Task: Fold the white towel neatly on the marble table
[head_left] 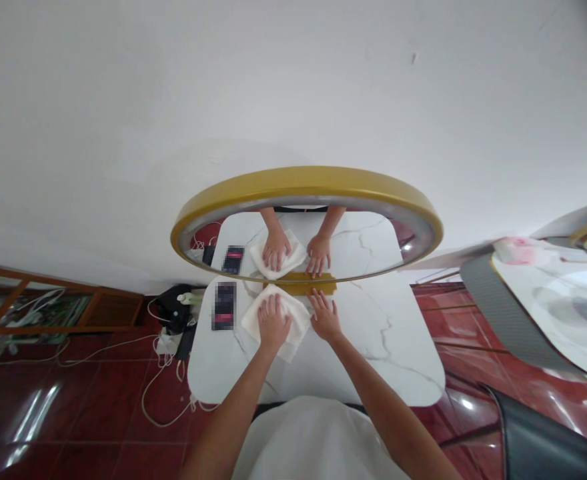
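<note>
A white cloth [298, 319] lies spread on the white marble-patterned table [373, 353]. Flat on top of it rests my left hand [273, 321], fingers stretched forward. My right hand [325, 316] sits palm down at the cloth's right edge, fingers spread, its tips close to the gold base [301, 288] of a mirror. Above the base stands the round gold-framed mirror [308, 180], which reflects both hands, the cloth and the tabletop. To the left of the cloth is a dark phone-like item [224, 305], its surface blurred out.
A white wall [293, 87] rises behind the mirror. Cables and a dark bag [173, 308] lie on the red tiled floor [98, 400] at left, beside a wooden cabinet [113, 310]. At right stand a second table [538, 293] and a black chair [548, 433].
</note>
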Demonstrator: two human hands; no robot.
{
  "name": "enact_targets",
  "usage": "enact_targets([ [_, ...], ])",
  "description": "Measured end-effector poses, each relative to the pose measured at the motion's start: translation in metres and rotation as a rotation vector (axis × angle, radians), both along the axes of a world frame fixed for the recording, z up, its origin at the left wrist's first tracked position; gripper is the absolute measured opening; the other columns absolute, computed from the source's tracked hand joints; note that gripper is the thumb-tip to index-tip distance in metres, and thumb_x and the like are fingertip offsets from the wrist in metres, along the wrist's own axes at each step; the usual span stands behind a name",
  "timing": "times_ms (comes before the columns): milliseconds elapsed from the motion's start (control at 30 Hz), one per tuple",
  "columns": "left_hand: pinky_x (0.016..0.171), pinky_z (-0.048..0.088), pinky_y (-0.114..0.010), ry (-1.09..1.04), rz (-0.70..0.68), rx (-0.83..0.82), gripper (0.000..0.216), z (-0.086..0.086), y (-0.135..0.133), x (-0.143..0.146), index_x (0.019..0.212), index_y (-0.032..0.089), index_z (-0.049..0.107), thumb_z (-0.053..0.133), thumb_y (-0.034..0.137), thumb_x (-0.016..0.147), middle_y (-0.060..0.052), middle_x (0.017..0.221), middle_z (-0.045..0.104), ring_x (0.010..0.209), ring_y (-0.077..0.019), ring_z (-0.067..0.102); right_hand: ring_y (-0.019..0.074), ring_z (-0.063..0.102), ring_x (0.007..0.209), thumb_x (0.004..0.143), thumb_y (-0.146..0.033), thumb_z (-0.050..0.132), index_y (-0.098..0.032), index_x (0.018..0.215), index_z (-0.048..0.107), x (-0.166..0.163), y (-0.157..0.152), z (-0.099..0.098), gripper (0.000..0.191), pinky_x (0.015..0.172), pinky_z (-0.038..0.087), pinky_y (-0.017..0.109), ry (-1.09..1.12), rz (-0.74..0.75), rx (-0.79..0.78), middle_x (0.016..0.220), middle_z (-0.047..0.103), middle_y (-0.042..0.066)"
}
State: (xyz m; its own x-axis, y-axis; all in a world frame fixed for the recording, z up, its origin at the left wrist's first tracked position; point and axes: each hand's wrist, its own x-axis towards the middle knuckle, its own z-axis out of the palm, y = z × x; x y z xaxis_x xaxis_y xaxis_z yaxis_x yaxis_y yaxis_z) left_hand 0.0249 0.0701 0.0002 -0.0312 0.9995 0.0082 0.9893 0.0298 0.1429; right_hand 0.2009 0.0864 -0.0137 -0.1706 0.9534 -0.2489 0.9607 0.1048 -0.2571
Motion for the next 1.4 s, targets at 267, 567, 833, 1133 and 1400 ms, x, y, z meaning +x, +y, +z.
enact_targets([
  [267,0.105,0.024,-0.048,-0.039,-0.08,-0.062,0.064,-0.002,-0.041,0.012,0.139,0.017,0.033,0.05,0.028,0.078,-0.011,0.142,0.037,0.129,-0.0322,0.031,0.0149,0.024,0.134,0.087,-0.021,0.029,-0.028,0.139,0.03,0.009,0.002,0.016,0.053,0.107,0.022,0.041,0.143,-0.025,0.004,0.146,0.031,0.001],
  [567,0.093,0.039,-0.032,-0.289,0.055,-0.147,0.038,0.014,-0.044,-0.007,0.121,0.02,0.05,0.047,0.024,0.083,-0.007,0.116,0.056,0.11,-0.0196,0.051,0.0219,0.029,0.131,0.082,-0.035,0.046,-0.024,0.135,0.038,0.009,-0.07,0.026,0.055,0.109,0.019,0.043,0.279,0.314,0.047,0.143,0.035,0.006],
  [833,0.083,0.047,-0.034,-1.073,0.373,-0.544,0.048,-0.02,-0.07,-0.009,0.104,0.012,0.058,0.058,0.047,0.073,-0.013,0.102,0.065,0.095,-0.0239,0.061,0.0353,0.006,0.137,0.055,-0.065,0.062,-0.022,0.145,0.013,0.013,-0.088,0.015,0.112,0.109,0.003,0.056,0.286,0.442,-0.066,0.152,0.004,0.011],
  [1133,0.08,0.05,-0.036,-1.703,0.442,-0.524,0.045,0.037,-0.061,0.022,0.082,0.019,0.068,0.061,0.061,0.065,-0.008,0.084,0.067,0.086,-0.0271,0.064,0.0358,0.015,0.136,0.049,-0.05,0.069,-0.018,0.145,-0.002,0.001,-0.086,0.028,0.124,0.107,0.02,0.054,0.572,0.285,-0.111,0.15,0.013,0.015],
  [1400,0.091,0.045,-0.037,-1.154,0.037,-0.093,0.043,0.151,-0.01,0.02,0.105,0.022,0.062,0.043,0.054,0.083,-0.007,0.109,0.061,0.103,-0.0224,0.056,0.0289,0.048,0.119,0.077,-0.044,0.053,-0.03,0.142,0.015,0.034,-0.042,0.112,0.076,0.095,0.044,0.046,1.011,-0.143,0.334,0.134,0.045,0.009],
])
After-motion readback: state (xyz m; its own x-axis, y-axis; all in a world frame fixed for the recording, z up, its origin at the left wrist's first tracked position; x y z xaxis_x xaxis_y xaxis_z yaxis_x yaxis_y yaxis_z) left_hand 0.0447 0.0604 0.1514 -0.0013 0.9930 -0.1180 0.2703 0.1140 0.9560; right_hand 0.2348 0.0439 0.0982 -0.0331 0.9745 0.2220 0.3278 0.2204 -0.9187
